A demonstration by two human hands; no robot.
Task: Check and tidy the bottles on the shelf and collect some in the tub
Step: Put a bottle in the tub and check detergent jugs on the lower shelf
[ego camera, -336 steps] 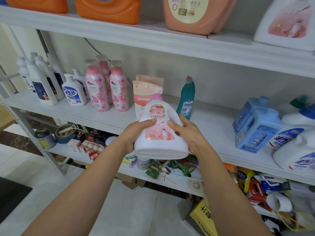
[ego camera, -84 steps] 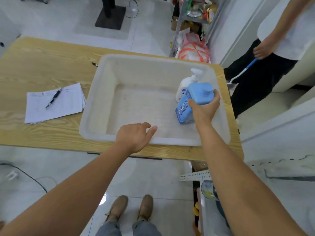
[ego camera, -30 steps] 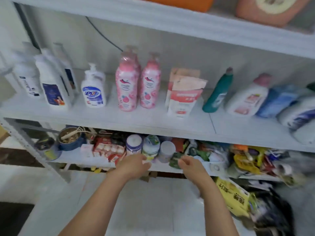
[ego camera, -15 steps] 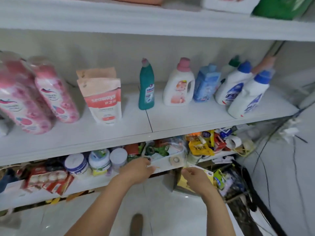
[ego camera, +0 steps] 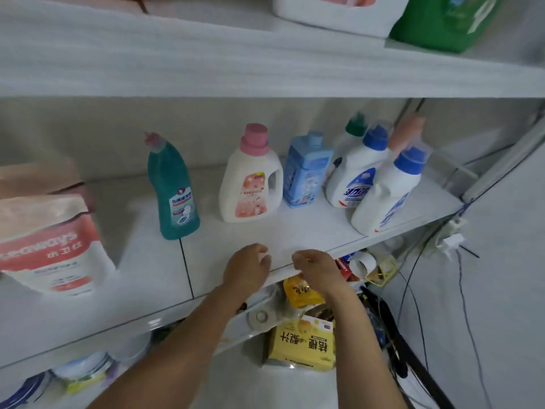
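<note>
Head view has you right up at the middle shelf (ego camera: 295, 234). Both hands hover over its front edge, with your left hand (ego camera: 246, 268) just beside your right hand (ego camera: 317, 271). The fingers (ego camera: 259, 249) on both are loosely curled and hold nothing, though there's some blur, so take that with a pinch of salt.

The bottles all stand farther back on the shelf, up and away from your knuckles, none of them touched. The pink-capped bottle (ego camera: 250, 184) is pretty much dead ahead of your left hand. The blue bottle (ego camera: 305, 172) stands just beside it on the right, more in line with your right hand. The teal bottle (ego camera: 177, 190) is off to the left, apart from the rest, and the blue-capped bottles (ego camera: 371, 184) crowd the right end near the shelf's edge.

Everything's upright with its long axis vertical, cap up and label facing you. The pink-capped one has its handle on the right side, so I'd guess your right hand gets the easier grab there. The teal one's neck kinks over to the left. The front blue-capped bottle seems to lean a bit, but that could be the wide lens.

The tub isn't in shot, so I can't tell which way you'd carry anything. There's a refill pouch (ego camera: 50, 240) at far left.
</note>
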